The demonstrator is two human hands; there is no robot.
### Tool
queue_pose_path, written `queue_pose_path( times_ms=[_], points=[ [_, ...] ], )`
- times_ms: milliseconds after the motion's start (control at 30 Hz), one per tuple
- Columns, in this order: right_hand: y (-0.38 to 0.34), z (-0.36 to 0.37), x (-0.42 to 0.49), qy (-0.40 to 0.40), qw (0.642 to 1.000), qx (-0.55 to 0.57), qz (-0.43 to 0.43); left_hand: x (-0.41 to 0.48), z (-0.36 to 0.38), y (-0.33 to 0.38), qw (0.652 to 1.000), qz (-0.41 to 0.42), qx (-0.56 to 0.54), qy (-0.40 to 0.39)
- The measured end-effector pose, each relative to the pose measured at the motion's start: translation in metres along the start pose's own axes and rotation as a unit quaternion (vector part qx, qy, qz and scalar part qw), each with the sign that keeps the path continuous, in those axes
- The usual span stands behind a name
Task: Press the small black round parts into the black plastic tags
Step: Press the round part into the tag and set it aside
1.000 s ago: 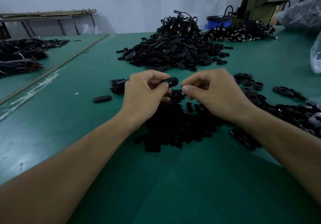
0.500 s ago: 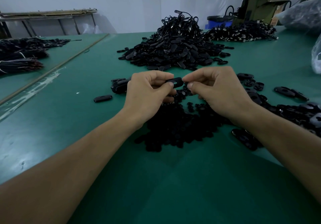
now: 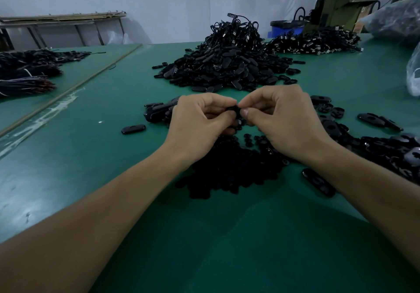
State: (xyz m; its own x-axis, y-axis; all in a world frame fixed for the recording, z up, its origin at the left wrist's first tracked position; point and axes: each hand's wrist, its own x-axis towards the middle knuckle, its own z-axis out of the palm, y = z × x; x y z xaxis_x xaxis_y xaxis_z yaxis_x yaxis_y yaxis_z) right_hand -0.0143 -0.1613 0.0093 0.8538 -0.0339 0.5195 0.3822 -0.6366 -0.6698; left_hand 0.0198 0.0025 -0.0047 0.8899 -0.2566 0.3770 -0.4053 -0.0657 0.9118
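Above green table (image 3: pixel 91 156), both hands pinch black tag (image 3: pixel 234 110), seemingly oval.

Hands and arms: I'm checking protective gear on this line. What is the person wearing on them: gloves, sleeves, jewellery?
Nothing that shows. The left hand and right hand are bare, without gloves, and no ring is visible on the fingers in view. Both arms are uncovered to the picture's edge: no sleeve, watch or wristband.
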Motion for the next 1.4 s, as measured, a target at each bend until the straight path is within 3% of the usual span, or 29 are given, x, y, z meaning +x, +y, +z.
queue_pose_path(
  times_ms=[367,733,1100,1267,1400],
  points=[
    [0.001,0.001,0.0,-0.022,0.998,0.038,0.041,0.0,0.0,-0.003,1.0,0.007,0.023,-0.019],
    [0.001,0.002,-0.003,-0.023,0.99,0.097,0.098,-0.003,0.001,-0.002,0.984,0.078,0.161,0.001],
    [-0.003,0.004,-0.006,-0.079,0.997,-0.011,0.01,0.0,-0.005,-0.006,0.956,0.119,0.27,-0.008],
    [0.004,0.002,-0.002,-0.037,0.999,-0.04,0.001,0.003,-0.004,-0.007,0.973,0.095,0.21,0.003],
    [0.008,0.0,0.001,-0.061,0.997,0.045,0.022,0.003,-0.005,-0.004,0.988,0.062,0.139,-0.014]
  ],
)
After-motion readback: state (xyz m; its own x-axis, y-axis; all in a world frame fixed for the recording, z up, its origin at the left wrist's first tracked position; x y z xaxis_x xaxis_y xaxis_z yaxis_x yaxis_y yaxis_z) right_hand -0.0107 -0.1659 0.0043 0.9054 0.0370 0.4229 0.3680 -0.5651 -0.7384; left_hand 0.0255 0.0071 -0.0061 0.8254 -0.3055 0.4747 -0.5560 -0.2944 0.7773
